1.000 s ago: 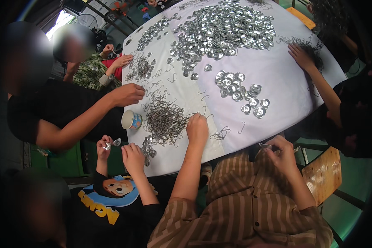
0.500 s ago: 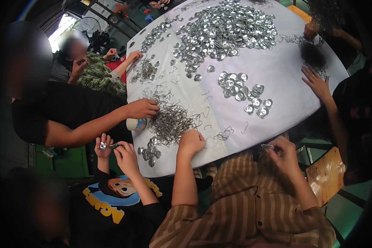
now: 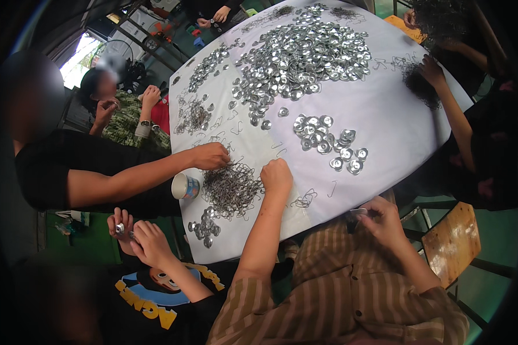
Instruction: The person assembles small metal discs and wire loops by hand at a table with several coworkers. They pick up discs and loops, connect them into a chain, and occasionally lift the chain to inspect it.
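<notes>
Your left hand [image 3: 276, 175] has pulled back, fist closed at the wire-hook pile [image 3: 230, 187] near the table's [image 3: 385, 115] near edge; your right hand [image 3: 380, 221] pinches a small metal piece [image 3: 358, 212] off that edge.

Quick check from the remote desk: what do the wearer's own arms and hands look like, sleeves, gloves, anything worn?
Both hands are bare, with no gloves. The left hand and right hand come out of a brown shirt with thin darker stripes. The sleeves are pushed or rolled up, leaving the forearms uncovered, and bunch near the elbows. No watch, ring or bracelet can be made out on either wrist at this size.
</notes>
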Demonstrator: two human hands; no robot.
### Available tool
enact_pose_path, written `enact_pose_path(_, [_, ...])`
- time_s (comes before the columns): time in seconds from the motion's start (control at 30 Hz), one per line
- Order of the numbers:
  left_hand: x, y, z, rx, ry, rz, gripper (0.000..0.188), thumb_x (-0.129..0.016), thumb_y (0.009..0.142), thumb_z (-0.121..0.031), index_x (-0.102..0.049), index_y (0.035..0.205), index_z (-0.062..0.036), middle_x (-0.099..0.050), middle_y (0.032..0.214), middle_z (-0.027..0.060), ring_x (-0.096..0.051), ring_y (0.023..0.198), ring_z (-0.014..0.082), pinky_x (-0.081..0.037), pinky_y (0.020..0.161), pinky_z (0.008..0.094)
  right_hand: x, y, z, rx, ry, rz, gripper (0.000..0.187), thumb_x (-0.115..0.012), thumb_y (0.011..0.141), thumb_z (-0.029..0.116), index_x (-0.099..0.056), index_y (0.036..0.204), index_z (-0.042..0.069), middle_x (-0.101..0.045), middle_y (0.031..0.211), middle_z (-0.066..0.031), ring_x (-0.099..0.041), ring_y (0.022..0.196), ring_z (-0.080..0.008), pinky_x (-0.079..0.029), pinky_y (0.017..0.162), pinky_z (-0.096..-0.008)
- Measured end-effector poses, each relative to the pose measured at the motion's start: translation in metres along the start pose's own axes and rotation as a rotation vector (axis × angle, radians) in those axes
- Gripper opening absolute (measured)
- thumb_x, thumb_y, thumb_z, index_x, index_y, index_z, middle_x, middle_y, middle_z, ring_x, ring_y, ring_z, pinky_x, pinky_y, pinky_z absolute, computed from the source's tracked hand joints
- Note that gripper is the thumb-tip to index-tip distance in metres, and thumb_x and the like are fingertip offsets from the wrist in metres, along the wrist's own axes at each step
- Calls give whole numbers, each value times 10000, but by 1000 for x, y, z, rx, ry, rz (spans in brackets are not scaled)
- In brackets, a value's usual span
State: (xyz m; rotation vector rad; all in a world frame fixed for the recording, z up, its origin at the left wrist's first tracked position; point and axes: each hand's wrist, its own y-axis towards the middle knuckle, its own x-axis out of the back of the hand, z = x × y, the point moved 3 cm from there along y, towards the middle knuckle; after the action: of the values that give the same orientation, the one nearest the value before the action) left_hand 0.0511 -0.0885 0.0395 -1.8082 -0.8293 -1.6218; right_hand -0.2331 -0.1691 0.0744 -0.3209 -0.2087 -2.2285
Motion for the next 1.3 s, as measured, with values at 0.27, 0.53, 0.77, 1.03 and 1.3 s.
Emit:
enact_pose_path(0.27, [37,-96,-71,-508,-1293,282,49,-652,814,-3,-636,859,-13,-546,900,36,-517,796,114,-414,712,245,5,4,-3,-55,8,-18,135,-706,764,23,-667,889,-8,-592,757,-81,-579,656,-172,-470,615,-285])
enact_pose_path(0.53, [31,-114,-89,-517,-1204,283,39,-643,816,-16,-619,845,-11,-519,911,43,-476,821,130,-386,741,253,6,-1,7,-1,-21,-29,171,-693,753,-19,-659,920,-10,-584,772,-92,-589,668,-199,-477,623,-304])
enact_pose_path(0.77, [17,-122,-98,-540,-1307,177,71,-558,866,14,-529,927,-10,-537,994,78,-508,922,148,-411,844,276,9,-1,15,74,-116,-34,244,-688,745,-29,-664,984,12,-599,773,-97,-611,690,-215,-488,630,-316])
enact_pose_path(1.03, [24,-138,-98,-574,-1327,264,33,-445,950,-4,-440,983,-3,-627,1018,144,-590,943,163,-449,874,288,21,46,-35,199,-330,-207,328,-717,764,132,-644,1062,14,-570,857,-115,-572,811,-260,-473,720,-354])
enact_pose_path(1.3, [34,-148,-105,-575,-1244,300,43,-453,941,-7,-450,983,3,-653,1056,137,-615,872,153,-475,813,276,-15,84,-67,247,-663,-227,164,-655,760,75,-622,890,-19,-547,841,-163,-543,824,-320,-459,732,-414])
